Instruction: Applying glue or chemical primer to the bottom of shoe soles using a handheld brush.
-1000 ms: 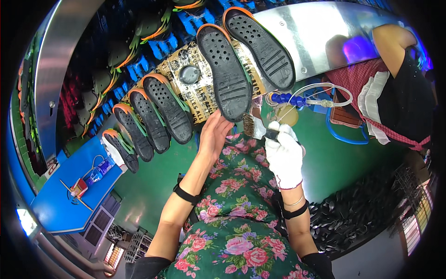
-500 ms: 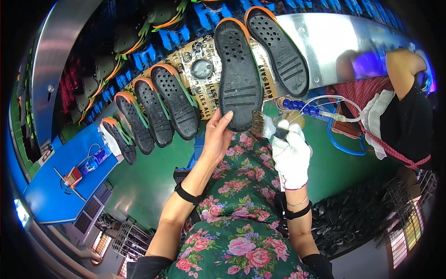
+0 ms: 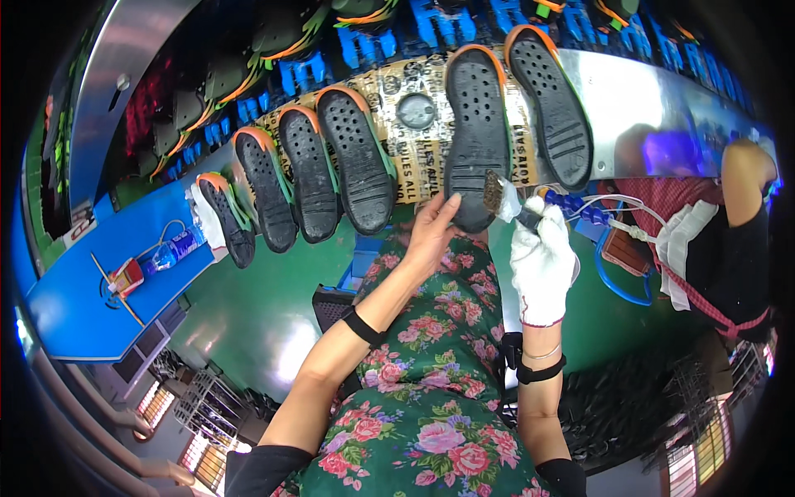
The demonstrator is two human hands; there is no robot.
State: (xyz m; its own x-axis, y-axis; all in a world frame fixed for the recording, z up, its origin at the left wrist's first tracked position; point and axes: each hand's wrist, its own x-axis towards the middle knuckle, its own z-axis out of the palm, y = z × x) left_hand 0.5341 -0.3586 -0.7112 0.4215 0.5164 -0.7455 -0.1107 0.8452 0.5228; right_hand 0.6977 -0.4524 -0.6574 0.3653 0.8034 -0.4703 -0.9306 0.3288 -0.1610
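A black shoe sole (image 3: 479,137) with orange and green trim, small holes near its far end, points away from me. My left hand (image 3: 432,232), bare, grips its near end with the thumb on top; the other fingers are partly hidden underneath. In a white knitted glove, my right hand (image 3: 542,265) is closed around a brush (image 3: 505,200) with brown bristles. The bristles lie against the right side of the sole's near end. Just to the right is another such sole (image 3: 553,116); to the left is a third one (image 3: 358,166).
Several more soles stand in a row leftward, beginning with one sole (image 3: 308,178). Behind them runs a metal ledge (image 3: 638,116) partly covered with printed brown tape (image 3: 406,170). A blue segmented hose (image 3: 571,203) lies right of my glove. Another person (image 3: 741,224) is at the far right.
The held sole looks a little smaller and farther away. The brush has shifted from beside its near end to overlap its right edge. The whole view has swung, so things sit farther right.
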